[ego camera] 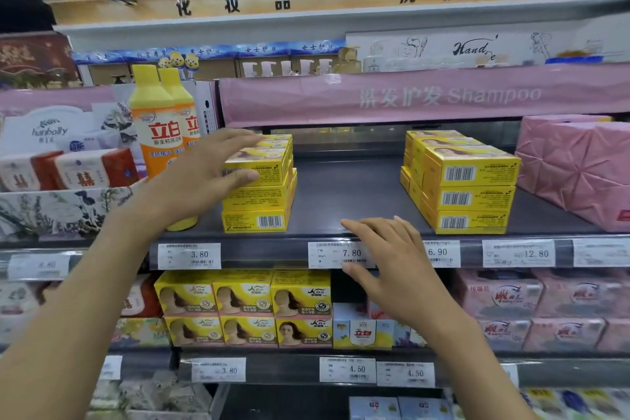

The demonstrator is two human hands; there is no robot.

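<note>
A left stack of yellow soap boxes [262, 194] stands on the dark shelf [347, 194]. My left hand [201, 177] reaches to its top box with straight fingers over the top and the thumb against the front. A second stack of yellow boxes [467, 187] stands further right. My right hand [392, 266] hovers with spread fingers at the shelf's front edge, over the price tag marked 7.80 [337, 254].
Two orange-and-yellow detergent bottles [156, 126] stand left of the left stack. Pink wrapped packs [579, 167] fill the shelf's right end. A pink Shampoo banner [422, 95] hangs above. Yellow boxes [245, 307] line the shelf below.
</note>
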